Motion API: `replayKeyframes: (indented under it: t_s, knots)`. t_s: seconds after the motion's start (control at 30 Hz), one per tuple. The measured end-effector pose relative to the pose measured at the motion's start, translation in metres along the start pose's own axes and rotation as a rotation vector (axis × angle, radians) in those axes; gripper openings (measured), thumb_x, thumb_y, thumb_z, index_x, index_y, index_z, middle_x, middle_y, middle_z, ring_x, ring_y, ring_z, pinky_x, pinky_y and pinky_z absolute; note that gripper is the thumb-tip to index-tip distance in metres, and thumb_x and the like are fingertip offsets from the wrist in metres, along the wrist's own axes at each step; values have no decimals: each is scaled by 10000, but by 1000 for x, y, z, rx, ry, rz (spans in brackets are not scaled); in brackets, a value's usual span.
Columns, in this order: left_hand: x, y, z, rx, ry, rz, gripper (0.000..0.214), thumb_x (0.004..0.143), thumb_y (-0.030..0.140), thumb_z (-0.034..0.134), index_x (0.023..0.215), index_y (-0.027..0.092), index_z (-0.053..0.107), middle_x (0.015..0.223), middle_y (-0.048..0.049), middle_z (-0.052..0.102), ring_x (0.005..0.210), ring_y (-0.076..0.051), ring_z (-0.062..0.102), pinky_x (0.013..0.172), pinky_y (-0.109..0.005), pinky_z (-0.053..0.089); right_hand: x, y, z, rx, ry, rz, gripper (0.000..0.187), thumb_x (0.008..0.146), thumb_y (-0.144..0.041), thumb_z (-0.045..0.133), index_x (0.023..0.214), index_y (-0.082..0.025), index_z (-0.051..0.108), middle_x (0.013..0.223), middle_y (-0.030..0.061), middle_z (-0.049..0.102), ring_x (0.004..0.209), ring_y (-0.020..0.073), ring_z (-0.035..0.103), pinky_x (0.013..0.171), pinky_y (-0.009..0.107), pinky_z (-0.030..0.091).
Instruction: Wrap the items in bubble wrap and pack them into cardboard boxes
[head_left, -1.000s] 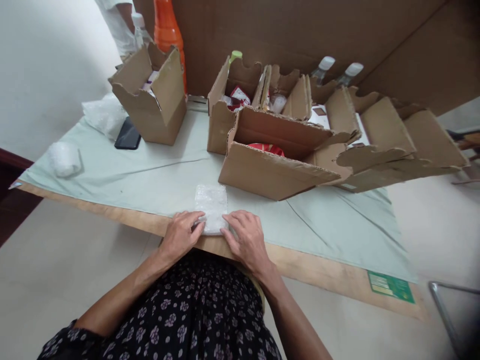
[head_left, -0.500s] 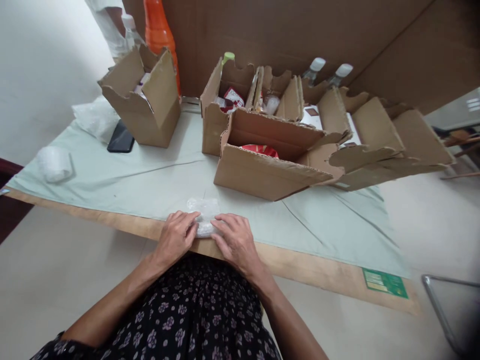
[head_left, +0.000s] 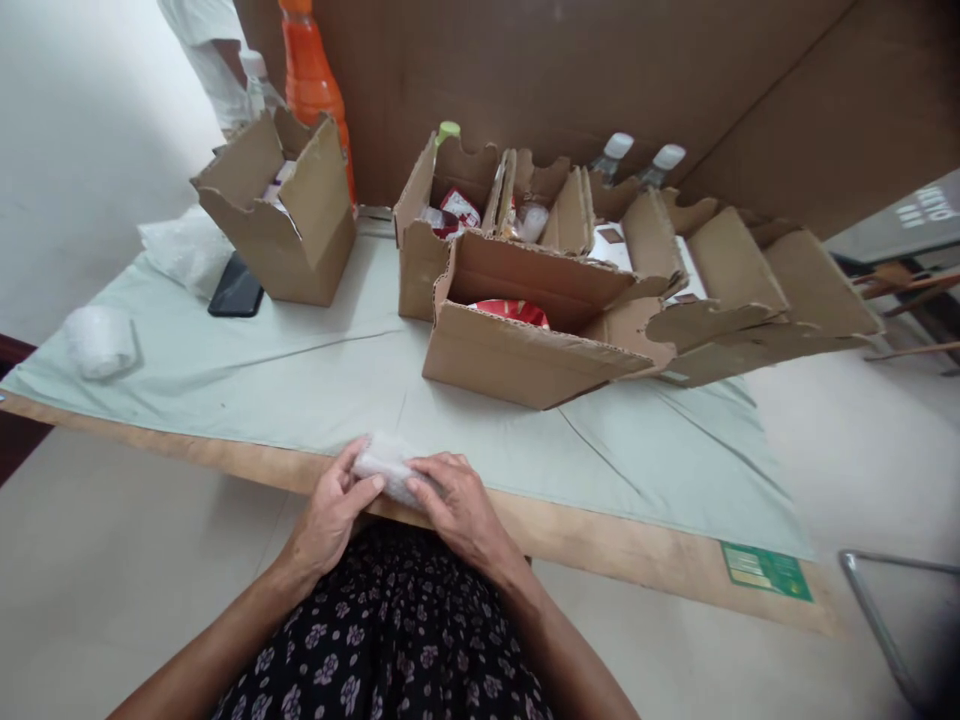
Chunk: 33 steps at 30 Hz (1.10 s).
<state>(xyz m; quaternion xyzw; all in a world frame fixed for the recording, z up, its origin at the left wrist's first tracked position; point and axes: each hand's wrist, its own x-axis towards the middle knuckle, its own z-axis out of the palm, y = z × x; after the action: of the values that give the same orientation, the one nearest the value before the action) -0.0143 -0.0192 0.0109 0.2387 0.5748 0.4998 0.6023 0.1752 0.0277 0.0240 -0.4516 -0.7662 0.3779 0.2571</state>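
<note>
A small bundle of clear bubble wrap (head_left: 388,466) lies between my hands at the table's front edge; whatever it may enclose is hidden. My left hand (head_left: 339,505) grips its left end, thumb on the near side and fingers behind. The right end is held by my right hand (head_left: 452,500), with the thumb pressed on the wrap and the fingers curled over it. Ahead of my hands is an open cardboard box (head_left: 510,360) with a red packet (head_left: 514,312) inside.
Several open cardboard boxes (head_left: 424,285) line the back of the table. At left are another box (head_left: 300,260), a phone (head_left: 236,288), a bubble-wrap roll (head_left: 100,342) and more bubble wrap (head_left: 187,250). An orange bottle (head_left: 313,85) stands behind. A metal frame (head_left: 874,610) is at the right.
The flat flap of bubble wrap has been rolled up into the bundle. My left hand has shifted left and turned, gripping the bundle's end; the bundle now tilts down to the right.
</note>
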Motion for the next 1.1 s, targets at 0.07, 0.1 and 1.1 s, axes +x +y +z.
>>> replayKeyframes:
  t_s: [0.07, 0.1, 1.1]
  knots:
    - [4, 0, 9, -115, -31, -44, 779, 731, 394, 851, 1422, 185, 558, 1069, -60, 759, 987, -189, 714, 905, -300, 578, -4, -2, 0, -13, 58, 9, 177, 1018, -284, 620, 1103, -262, 773, 1018, 46, 786, 987, 226, 684, 973, 423, 517]
    - [6, 0, 13, -146, -46, -54, 772, 732, 382, 859, 1421, 192, 565, 1051, -50, 759, 966, -177, 710, 893, -285, 575, -6, -1, 0, -36, 114, 22, 178, 1004, -303, 640, 1124, -257, 764, 1077, 65, 780, 1050, 245, 676, 1006, 447, 507]
    - [64, -20, 33, 789, -114, 1088, 225, 944, 150, 604, 1134, 208, 711, 961, -56, 800, 873, -175, 778, 805, -246, 632, 139, -68, -279, -1327, -88, 330, 189, 930, -334, 672, 926, -238, 834, 787, 90, 769, 735, 271, 717, 606, 327, 433]
